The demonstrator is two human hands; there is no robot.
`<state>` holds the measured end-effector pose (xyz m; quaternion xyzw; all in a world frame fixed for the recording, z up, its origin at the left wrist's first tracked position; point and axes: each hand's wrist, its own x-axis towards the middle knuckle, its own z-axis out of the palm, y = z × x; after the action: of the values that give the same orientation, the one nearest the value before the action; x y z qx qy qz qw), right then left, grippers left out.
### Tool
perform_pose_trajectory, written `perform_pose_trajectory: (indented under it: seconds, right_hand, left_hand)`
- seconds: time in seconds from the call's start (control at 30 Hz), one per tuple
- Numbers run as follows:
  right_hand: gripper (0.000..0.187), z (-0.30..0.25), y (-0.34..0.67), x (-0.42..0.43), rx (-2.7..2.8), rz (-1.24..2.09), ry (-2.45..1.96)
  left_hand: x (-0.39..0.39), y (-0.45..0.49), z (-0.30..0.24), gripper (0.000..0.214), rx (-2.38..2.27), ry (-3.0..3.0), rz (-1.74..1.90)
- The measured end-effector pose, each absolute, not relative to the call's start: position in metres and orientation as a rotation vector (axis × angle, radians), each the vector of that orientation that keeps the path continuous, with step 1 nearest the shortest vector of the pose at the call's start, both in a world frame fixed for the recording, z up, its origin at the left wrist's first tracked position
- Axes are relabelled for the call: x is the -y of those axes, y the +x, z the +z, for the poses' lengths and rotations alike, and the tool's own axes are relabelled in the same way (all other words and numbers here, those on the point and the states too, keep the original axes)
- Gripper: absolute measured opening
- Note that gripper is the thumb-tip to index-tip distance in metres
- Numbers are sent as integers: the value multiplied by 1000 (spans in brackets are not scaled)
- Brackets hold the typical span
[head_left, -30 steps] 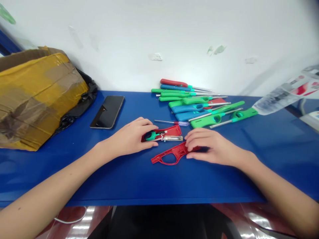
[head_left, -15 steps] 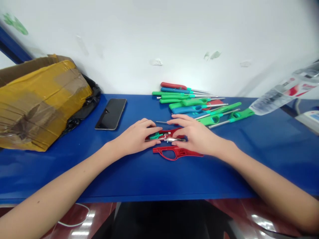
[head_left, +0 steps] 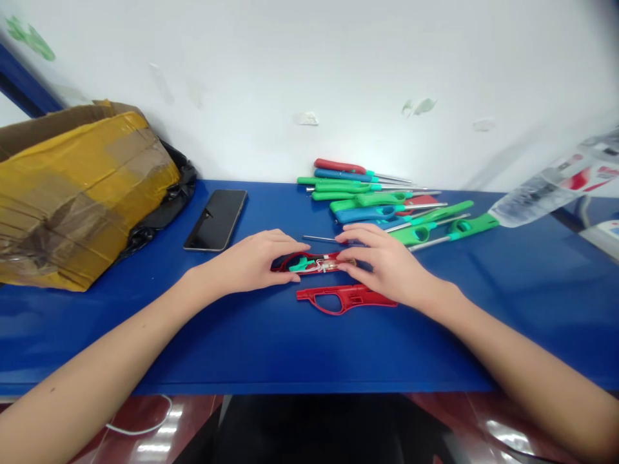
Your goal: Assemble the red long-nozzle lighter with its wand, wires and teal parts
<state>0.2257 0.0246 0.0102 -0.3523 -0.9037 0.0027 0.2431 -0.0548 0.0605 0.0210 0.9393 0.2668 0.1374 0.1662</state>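
An opened red lighter shell half lies on the blue table, with a green trigger, white wires and a small clear fuel tank inside it. My left hand holds the shell's left end between thumb and fingers. At the other end, my right hand has its fingertips closed on the fuel tank, hiding part of it. The matching empty red shell half lies just in front, hollow side up. A thin screwdriver lies behind, its handle partly hidden by my right fingers.
Several green, blue and red long-nosed lighters are piled at the back by the wall. On the left are a black phone, a taped carton and a black plastic bag. A clear bottle is at the right.
The clear fuel tank has gone down into the red shell, under my right fingers. My left hand has shifted slightly left along the shell, uncovering more of the green trigger.
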Motion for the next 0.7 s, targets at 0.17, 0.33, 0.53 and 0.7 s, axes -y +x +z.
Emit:
perform_pose_trajectory:
  seconds: [0.17, 0.33, 0.53, 0.7]
  right_hand:
    - [15, 8, 229, -26, 2435, 67, -977]
    - [16, 6, 225, -24, 2385, 60, -1022]
    - [15, 6, 223, -22, 2391, 33, -1011]
    - [13, 6, 226, -23, 2411, 94, -1009]
  left_hand:
    - [-60, -53, 20, 42, -740, 2642, 426]
    - [-59, -52, 20, 41, -740, 2638, 422]
    - [-60, -53, 21, 41, -721, 2659, 418]
    - [-59, -54, 21, 40, -712, 2669, 410]
